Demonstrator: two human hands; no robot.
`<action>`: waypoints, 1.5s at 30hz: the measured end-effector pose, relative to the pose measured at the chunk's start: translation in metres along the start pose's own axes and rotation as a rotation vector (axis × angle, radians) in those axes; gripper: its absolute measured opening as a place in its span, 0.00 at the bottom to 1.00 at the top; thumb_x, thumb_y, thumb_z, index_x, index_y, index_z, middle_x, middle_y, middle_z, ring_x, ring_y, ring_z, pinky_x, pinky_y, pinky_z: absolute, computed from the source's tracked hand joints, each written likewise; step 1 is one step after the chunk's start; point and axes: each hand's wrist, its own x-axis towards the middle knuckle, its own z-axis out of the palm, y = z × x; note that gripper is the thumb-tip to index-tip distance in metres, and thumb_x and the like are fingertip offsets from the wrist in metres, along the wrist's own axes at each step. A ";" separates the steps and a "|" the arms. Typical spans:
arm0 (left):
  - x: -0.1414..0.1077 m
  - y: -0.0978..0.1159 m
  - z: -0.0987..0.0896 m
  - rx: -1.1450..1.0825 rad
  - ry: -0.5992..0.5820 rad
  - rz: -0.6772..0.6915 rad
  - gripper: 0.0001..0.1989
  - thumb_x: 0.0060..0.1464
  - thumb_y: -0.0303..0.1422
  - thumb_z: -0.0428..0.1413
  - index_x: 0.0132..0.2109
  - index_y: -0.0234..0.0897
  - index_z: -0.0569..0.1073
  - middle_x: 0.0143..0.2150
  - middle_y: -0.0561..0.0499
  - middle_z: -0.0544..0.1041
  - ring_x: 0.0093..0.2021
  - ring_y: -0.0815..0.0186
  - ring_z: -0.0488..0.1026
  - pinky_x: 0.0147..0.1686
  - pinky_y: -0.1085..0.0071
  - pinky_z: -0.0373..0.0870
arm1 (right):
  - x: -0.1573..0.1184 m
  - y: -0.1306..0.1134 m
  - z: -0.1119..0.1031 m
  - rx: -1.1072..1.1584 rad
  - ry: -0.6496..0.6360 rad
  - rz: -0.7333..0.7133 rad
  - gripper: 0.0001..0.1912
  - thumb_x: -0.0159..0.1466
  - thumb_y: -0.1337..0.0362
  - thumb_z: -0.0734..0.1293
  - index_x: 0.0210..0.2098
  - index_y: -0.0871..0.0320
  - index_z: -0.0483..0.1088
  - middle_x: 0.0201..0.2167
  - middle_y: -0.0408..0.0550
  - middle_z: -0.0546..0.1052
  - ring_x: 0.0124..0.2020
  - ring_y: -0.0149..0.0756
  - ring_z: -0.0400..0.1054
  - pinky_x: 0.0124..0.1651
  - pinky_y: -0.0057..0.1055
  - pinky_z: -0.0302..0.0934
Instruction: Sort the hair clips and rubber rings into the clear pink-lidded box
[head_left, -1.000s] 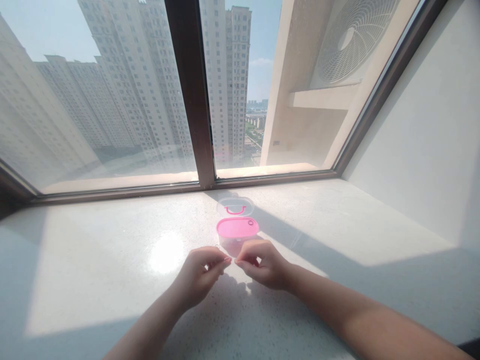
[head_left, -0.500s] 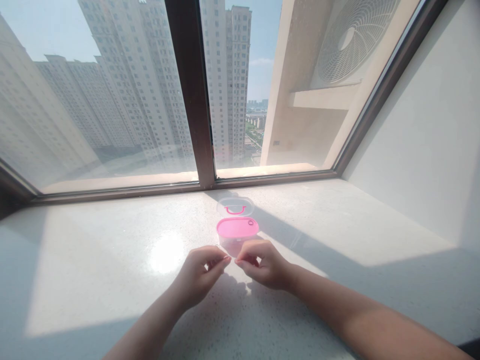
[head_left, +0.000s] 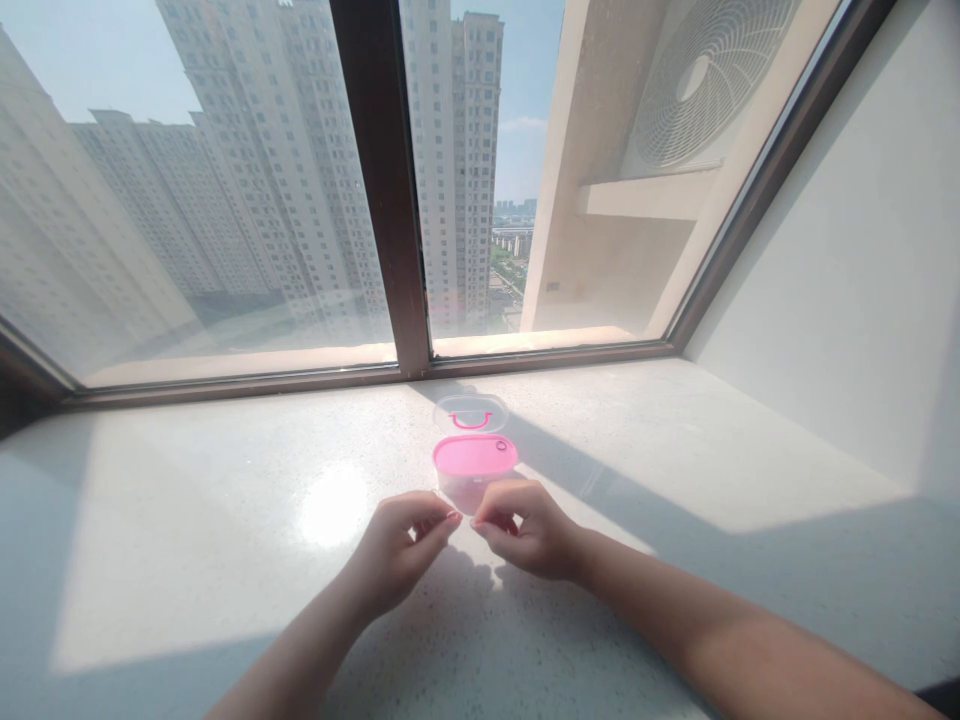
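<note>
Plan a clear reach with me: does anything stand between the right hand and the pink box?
Nothing visible does: in view, the right hand overlaps the near side of the box; the clear lid lies beyond.

One left hand (head_left: 401, 545) and one right hand (head_left: 529, 530) make two hands in all; anything between their fingertips is too small to count. There is one pink-topped box (head_left: 469, 458) with one small dark ring (head_left: 502, 446) on its top, and one clear oval lid (head_left: 472, 402) with one pink handle (head_left: 470, 427). One pale sill (head_left: 210, 560) carries them. One dark upright post (head_left: 386, 180) parts two large panes (head_left: 225, 250). Outside, one fan grille (head_left: 705, 90) shows; the tower blocks (head_left: 300, 150) overlap too much to number.
</note>
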 end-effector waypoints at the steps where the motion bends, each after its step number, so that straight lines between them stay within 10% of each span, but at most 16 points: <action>1: 0.000 0.000 0.000 0.001 0.000 0.001 0.15 0.59 0.34 0.52 0.25 0.35 0.73 0.22 0.53 0.71 0.24 0.70 0.65 0.27 0.74 0.63 | 0.000 0.000 0.000 0.000 0.000 0.000 0.05 0.56 0.72 0.65 0.24 0.61 0.71 0.19 0.42 0.68 0.19 0.25 0.56 0.23 0.23 0.53; 45: -0.001 0.000 0.000 -0.019 -0.029 -0.014 0.15 0.59 0.35 0.52 0.27 0.35 0.74 0.22 0.53 0.72 0.25 0.69 0.66 0.27 0.74 0.63 | 0.000 -0.001 0.000 -0.008 -0.006 0.022 0.06 0.55 0.72 0.65 0.23 0.61 0.70 0.18 0.41 0.67 0.19 0.25 0.56 0.23 0.23 0.53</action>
